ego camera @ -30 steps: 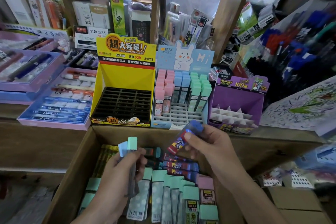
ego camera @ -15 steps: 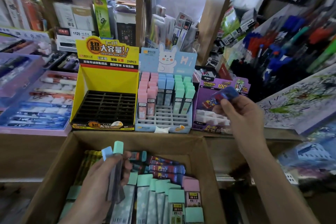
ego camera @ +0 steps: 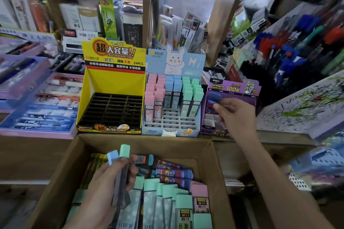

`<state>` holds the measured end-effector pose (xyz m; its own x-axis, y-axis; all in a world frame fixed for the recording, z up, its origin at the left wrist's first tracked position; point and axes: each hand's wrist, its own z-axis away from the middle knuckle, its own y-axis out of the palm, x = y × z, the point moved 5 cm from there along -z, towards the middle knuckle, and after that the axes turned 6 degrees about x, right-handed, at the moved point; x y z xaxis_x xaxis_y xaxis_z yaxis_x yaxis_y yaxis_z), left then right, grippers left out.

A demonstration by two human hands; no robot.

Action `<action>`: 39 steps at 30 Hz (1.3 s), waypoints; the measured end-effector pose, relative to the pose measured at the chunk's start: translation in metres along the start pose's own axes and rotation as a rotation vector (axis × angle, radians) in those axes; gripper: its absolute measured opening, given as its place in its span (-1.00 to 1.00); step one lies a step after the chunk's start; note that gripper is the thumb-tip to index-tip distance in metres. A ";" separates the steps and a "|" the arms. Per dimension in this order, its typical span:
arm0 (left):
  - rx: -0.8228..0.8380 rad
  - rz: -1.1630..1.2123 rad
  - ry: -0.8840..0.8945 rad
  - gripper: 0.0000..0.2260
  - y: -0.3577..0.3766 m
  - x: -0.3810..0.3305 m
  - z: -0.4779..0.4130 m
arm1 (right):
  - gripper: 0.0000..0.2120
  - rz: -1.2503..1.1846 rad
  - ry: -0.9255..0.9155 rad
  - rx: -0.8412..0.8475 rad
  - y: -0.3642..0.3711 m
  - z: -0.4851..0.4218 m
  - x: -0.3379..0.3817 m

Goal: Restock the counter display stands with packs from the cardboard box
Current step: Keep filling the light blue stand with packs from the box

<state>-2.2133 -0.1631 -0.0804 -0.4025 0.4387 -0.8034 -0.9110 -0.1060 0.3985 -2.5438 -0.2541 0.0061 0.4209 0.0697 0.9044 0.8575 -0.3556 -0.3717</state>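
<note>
An open cardboard box [ego camera: 61, 182] in front of me holds several mint, pink and dark blue packs. My left hand [ego camera: 104, 186] grips two packs [ego camera: 120, 173] with a blue cap and a mint cap, upright over the box. My right hand [ego camera: 237, 115] pinches a blue-capped pack [ego camera: 214, 99] and holds it over the slots of the purple display stand [ego camera: 232, 89] on the counter. The yellow stand [ego camera: 111, 83] has only bare black slots. The bunny stand [ego camera: 175, 61] is partly filled with pink, blue and mint packs.
Lilac trays of pens [ego camera: 42, 109] lie on the counter to the left. A rack of blue and red pens [ego camera: 290, 52] and a scribbled test sheet [ego camera: 305, 106] stand on the right. Shelves of stationery [ego camera: 89, 16] rise behind the stands.
My right hand carried the blue-capped pack up from the box and rightward to the purple stand. My left hand stayed over the box with its two packs.
</note>
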 end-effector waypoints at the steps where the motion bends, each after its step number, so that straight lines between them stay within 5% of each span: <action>1: 0.006 -0.003 -0.001 -0.73 0.000 0.000 0.000 | -0.88 0.018 0.020 -0.011 0.000 -0.001 -0.002; 5: 0.018 0.002 0.009 -0.73 0.000 0.000 0.001 | -0.95 0.102 0.048 -0.013 0.002 -0.003 -0.002; 20: 0.061 -0.022 0.013 -0.71 0.001 -0.001 0.003 | -0.73 0.316 0.064 0.120 0.000 -0.002 0.009; 31: 0.154 -0.062 0.073 -0.71 0.003 -0.003 0.006 | -0.79 0.298 -0.149 -0.069 -0.002 0.024 0.042; 35: 0.196 -0.056 0.060 -0.62 0.002 0.000 0.004 | -0.83 0.168 -0.148 0.074 0.024 0.043 0.052; 39: 0.239 -0.033 0.050 -0.58 0.002 0.001 0.002 | -0.83 0.005 -0.045 0.387 0.064 0.069 0.055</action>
<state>-2.2152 -0.1610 -0.0790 -0.3825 0.3933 -0.8361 -0.8790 0.1239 0.4604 -2.4453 -0.2087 0.0177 0.4307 0.1130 0.8954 0.8999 0.0215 -0.4356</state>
